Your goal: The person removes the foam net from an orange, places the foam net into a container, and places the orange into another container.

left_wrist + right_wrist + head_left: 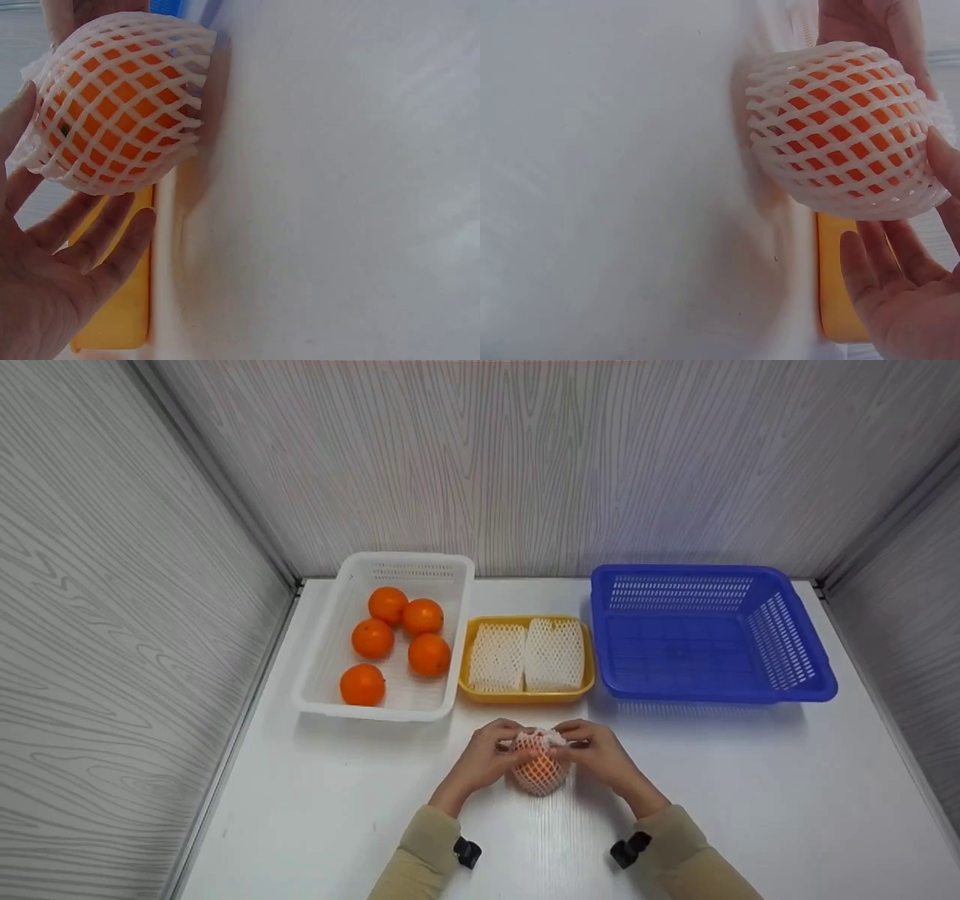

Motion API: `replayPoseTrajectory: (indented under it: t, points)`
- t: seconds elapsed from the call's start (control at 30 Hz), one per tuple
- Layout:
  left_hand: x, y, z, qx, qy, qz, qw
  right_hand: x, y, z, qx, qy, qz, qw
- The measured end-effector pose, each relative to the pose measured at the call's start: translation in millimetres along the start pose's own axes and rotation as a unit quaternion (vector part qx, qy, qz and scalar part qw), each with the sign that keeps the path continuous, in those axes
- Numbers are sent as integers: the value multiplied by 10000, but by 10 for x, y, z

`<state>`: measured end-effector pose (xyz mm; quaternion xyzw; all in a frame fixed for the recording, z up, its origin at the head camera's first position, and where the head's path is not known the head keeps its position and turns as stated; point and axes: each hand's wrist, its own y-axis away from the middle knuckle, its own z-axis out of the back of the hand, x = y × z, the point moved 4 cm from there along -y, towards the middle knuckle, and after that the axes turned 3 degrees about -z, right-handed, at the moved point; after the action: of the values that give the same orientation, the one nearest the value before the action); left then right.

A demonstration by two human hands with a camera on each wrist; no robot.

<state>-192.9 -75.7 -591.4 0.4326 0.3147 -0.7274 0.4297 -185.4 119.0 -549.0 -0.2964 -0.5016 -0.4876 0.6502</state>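
An orange (539, 769) sits inside a white foam net sleeve (553, 737) on the table, in front of the yellow tray. My left hand (487, 755) pinches the sleeve's upper edge from the left, thumb on the near side. From the right, my right hand (600, 751) pinches the same gathered edge. In the left wrist view the net (120, 105) covers the orange, and the other fingers (124, 255) spread below it. The right wrist view shows the netted orange (840, 135) with the thumb against the sleeve's upper end.
Behind the hands, a yellow tray (525, 697) holds flat white foam nets (555, 656). A white basket (390, 714) with several bare oranges (429, 655) stands at left. To the right is a blue basket (712, 694). Wood-patterned walls (480, 472) enclose the table's back and sides.
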Motion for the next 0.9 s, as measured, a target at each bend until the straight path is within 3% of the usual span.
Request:
replayPoseTrajectory:
  t: [0.27, 0.47, 0.6, 0.83, 0.9]
  points:
    - [-75, -23, -22, -627, 523, -179, 9965, -319, -106, -39, 526, -448, 480, 9965]
    - [-103, -47, -36, -912, 580, -354, 9935, -394, -136, -50, 133, -121, 317, 9993]
    - [-88, -31, -15, -808, 699, -222, 9940, -339, -135, -53, -249, -262, 88, 9993]
    - [-18, -15, -14, -380, 706, 324, 9963, -13, -53, -52, -629, -446, 0, 9970]
    - [-28, -22, -17, -395, 673, 307, 9965, -71, -79, -58, -680, -453, -92, 9966]
